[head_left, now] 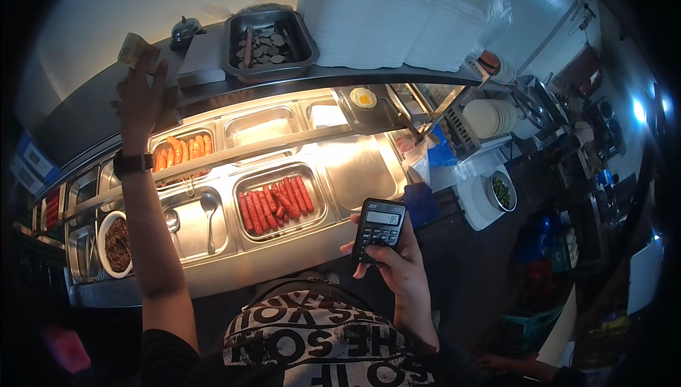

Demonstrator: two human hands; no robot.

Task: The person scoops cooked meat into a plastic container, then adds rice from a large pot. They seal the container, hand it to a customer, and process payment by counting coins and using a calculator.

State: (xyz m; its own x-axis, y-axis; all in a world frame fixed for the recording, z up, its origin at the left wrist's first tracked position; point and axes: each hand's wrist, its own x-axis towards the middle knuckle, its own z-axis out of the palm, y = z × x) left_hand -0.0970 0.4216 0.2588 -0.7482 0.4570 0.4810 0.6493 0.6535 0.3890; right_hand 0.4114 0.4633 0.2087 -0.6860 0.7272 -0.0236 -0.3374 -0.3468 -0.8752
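My left hand (142, 89) reaches up over the shelf at the left, a folded banknote (135, 49) at its fingertips. Closed around a black calculator (380, 231) with a lit display, my right hand (397, 259) keeps its thumb on the keys. Between my arms, red sausages (275, 206) lie in a steel tray. Plumper orange sausages (183, 150) fill another tray beside my left wrist. A steel tray of coins (264, 48) stands on the shelf to the right of my left hand.
A metal bell (186, 31) and tall stacks of white foam boxes (362, 18) stand on the shelf. A fried egg (363, 98) lies on a dark tray. Spoons (209, 217) and a bowl of dark shredded food (117, 244) are on the counter. Plates (486, 117) stand at the right.
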